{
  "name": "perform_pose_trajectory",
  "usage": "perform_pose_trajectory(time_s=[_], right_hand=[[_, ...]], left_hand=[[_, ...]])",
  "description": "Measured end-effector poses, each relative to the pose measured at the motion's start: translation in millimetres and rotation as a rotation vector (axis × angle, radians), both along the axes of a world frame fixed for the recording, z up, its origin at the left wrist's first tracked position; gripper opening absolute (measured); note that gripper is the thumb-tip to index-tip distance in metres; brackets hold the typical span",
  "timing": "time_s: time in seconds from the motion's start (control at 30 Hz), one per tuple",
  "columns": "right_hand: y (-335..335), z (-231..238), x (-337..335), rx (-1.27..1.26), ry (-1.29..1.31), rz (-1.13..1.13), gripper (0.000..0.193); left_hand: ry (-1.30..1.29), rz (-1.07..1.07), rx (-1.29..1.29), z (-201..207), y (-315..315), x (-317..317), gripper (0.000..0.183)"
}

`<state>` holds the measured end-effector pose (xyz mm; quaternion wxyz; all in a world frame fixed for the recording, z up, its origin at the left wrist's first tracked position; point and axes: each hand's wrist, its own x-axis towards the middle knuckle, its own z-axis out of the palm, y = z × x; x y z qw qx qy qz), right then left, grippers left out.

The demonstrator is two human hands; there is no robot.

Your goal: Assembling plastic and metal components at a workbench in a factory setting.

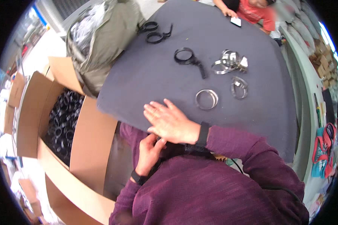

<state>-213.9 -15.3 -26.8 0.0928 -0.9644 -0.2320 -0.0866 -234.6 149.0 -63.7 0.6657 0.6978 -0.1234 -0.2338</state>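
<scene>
My right hand is stretched over the near edge of the grey table, palm down, fingers extended, with nothing seen in it. Just below it, close to my body, my left hand is closed with curled fingers; whatever they grip is hidden under the right hand and against dark cloth. Beyond my right hand lie a loose shiny metal ring and a metal band clamp. Farther back are a cluster of metal ring clamps and a black ring with a strap-like tail.
More black rings with tails lie by the table's far left edge. A cardboard box on the left holds many black rings. Behind it stands a bulging green sack. Across the table, another person holds a phone.
</scene>
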Motion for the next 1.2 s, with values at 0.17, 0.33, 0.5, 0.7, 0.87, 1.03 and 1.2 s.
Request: perform_pose_trajectory(time_s=[0.17, 0.33, 0.5, 0.7, 0.87, 1.03, 1.2], right_hand=[[2, 3, -1, 0.043, -0.044, 0.023, 0.055], [-16, 28, 1, 0.477, 0.435, 0.041, 0.059], [-63, 47, -26, 0.668, 0.121, -0.137, 0.050], [-144, 79, -106, 0.748, -0.253, -0.481, 0.035], [-199, 97, -156, 0.883, -0.360, -0.825, 0.029], [-191, 81, -166, 1.039, -0.380, -0.825, 0.026], [-172, 60, -163, 0.876, -0.275, -0.758, 0.026]], left_hand=[[-0.032, -0.008, 0.089, 0, 8, -2, 0.014], [-0.137, -0.026, -0.004, 27, -12, -2, 0.017], [0.043, -0.019, -0.094, 73, -7, 17, 0.019], [0.003, -0.030, -0.171, 74, -41, 42, 0.024], [0.033, -0.057, -0.178, 59, -53, 53, 0.024], [0.070, 0.011, -0.169, 52, -51, 59, 0.022], [-0.073, 0.015, -0.111, 49, -49, 59, 0.028]])
